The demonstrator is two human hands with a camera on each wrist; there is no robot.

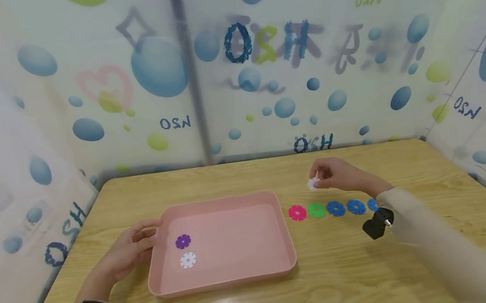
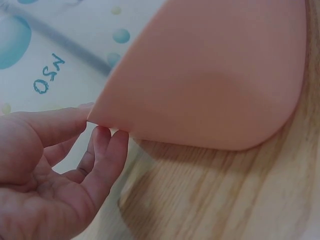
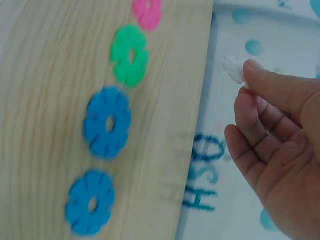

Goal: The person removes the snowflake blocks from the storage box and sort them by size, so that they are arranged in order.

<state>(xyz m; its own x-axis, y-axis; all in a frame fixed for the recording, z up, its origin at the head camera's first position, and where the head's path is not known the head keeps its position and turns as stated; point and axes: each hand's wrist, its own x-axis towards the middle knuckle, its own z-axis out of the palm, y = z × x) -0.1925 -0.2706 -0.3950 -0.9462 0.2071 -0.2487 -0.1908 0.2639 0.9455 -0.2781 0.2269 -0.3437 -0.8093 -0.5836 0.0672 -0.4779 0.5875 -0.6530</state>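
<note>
White snowflake disc (image 1: 312, 184) held up between the right hand's (image 1: 340, 174) thumb and forefinger, above the table (image 1: 334, 283).
The thumb lies across one face near the edge, and the notched rim sticks out past the tips. It looks like thin, stiff plastic: probably very light, a little slick and hard to break, so a pinch near the notched edge should suit it. Nearer the body than those fingers runs a row of pink (image 1: 293, 213), green (image 1: 312, 211) and blue discs (image 1: 332, 209). The left hand (image 1: 129, 248) pinches the rim of the pink tray (image 1: 237, 244); inside, rightward of its fingertips, lie a purple disc (image 1: 179, 242) and another white disc (image 1: 184, 260).
</note>
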